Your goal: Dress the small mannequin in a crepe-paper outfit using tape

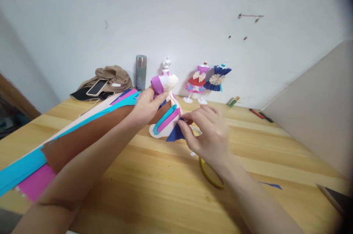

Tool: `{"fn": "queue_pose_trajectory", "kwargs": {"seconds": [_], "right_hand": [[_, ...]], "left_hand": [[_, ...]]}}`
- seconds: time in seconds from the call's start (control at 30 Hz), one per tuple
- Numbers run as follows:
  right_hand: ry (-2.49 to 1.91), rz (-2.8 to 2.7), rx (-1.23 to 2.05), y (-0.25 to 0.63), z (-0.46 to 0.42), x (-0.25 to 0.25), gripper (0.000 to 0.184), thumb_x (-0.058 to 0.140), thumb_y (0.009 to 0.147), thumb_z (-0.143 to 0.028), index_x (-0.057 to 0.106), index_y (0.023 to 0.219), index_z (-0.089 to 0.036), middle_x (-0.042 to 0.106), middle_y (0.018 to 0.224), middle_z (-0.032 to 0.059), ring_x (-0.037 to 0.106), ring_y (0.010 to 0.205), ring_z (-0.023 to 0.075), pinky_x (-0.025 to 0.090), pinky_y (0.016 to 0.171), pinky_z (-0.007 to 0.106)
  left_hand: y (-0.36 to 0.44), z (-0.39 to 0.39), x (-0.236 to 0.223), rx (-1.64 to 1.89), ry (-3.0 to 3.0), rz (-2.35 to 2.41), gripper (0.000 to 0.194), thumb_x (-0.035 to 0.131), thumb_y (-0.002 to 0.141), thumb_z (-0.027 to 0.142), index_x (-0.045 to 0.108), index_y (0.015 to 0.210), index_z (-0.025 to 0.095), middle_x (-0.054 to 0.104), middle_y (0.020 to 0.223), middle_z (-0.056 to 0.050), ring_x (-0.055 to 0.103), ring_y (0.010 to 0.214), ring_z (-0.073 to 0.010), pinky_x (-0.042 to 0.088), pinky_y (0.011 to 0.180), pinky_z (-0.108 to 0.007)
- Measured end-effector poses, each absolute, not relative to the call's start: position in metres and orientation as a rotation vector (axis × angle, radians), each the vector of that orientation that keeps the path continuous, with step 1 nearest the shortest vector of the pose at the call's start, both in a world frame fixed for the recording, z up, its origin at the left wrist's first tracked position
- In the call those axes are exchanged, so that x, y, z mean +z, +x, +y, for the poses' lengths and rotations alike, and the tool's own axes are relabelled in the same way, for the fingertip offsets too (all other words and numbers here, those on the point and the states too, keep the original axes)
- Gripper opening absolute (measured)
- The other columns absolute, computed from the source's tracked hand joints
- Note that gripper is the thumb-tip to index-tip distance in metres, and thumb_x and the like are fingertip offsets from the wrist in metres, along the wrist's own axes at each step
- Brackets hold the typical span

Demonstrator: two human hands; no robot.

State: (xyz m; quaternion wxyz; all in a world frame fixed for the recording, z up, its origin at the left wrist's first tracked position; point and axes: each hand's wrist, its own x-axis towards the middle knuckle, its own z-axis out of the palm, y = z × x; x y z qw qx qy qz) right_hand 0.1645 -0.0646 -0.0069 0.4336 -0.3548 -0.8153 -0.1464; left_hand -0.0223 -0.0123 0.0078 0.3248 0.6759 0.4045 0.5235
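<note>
The pale wood tabletop [165,190] carries long coloured sheets [91,138] at left — a brown cloth [118,74] and flask [141,74] behind them — plus a yellow loop [206,175], blue scrap [273,185] and two dressed mannequins [196,80].

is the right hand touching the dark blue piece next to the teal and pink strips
Touching. The head view shows the right hand pinching the dark blue piece near its top.

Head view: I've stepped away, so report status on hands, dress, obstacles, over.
Left hand gripping striped dress near its top. Right hand pinching dark blue piece beside it. Yellow loop on table close by.
</note>
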Motion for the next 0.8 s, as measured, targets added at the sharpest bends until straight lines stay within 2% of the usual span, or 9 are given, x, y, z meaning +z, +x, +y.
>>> {"fn": "queue_pose_trajectory", "kwargs": {"seconds": [0.13,0.23,0.4,0.57,0.8], "right_hand": [[-0.869,-2.071,-0.464,0.168,-0.068,-0.003,0.012,0.062,0.09,-0.029,0.064,0.079,-0.026,0.067,0.071,0.0046,0.059,0.07,0.0233,0.045,0.09,0.047],[-0.895,-2.026,-0.348,0.167,-0.071,0.0,0.017,0.057,0.092,-0.027,0.063,0.075,-0.027,0.065,0.066,0.0041,0.059,0.067,0.0229,0.045,0.082,0.045],[-1.048,-1.909,0.084,0.167,-0.073,0.003,0.022,0.056,0.094,-0.033,0.059,0.073,-0.026,0.063,0.065,0.0024,0.059,0.063,0.0203,0.042,0.062,0.036],[-1.076,-1.834,0.397,0.173,-0.064,0.004,0.03,0.052,0.094,-0.04,0.057,0.07,-0.025,0.064,0.07,0.0045,0.061,0.07,0.0226,0.045,0.065,0.037],[-1.161,-1.822,0.405,0.171,-0.06,0.005,0.024,0.058,0.085,-0.041,0.056,0.068,-0.025,0.059,0.067,0.0022,0.057,0.068,0.0214,0.042,0.068,0.037]], "left_hand": [[-0.025,-0.018,0.013,1.349,1.834,1.083,0.041,0.055,0.089,0.043,0.066,0.114,0.012,0.075,0.114,-0.011,0.065,0.117,-0.0298,0.046,0.107,-0.043],[-0.024,-0.017,0.011,1.322,1.833,1.114,0.039,0.055,0.089,0.041,0.066,0.113,0.012,0.074,0.114,-0.012,0.065,0.116,-0.0302,0.048,0.105,-0.042],[-0.023,-0.015,0.008,1.332,1.843,1.115,0.037,0.055,0.09,0.038,0.064,0.114,0.012,0.073,0.116,-0.014,0.065,0.116,-0.0311,0.047,0.106,-0.045],[-0.024,-0.018,0.01,1.313,1.821,1.104,0.042,0.055,0.089,0.043,0.063,0.116,0.012,0.073,0.118,-0.013,0.064,0.119,-0.0303,0.048,0.105,-0.044],[-0.023,-0.019,0.008,1.296,1.727,1.015,0.042,0.058,0.088,0.043,0.063,0.115,0.011,0.073,0.117,-0.013,0.064,0.118,-0.0305,0.051,0.1,-0.043]]}}
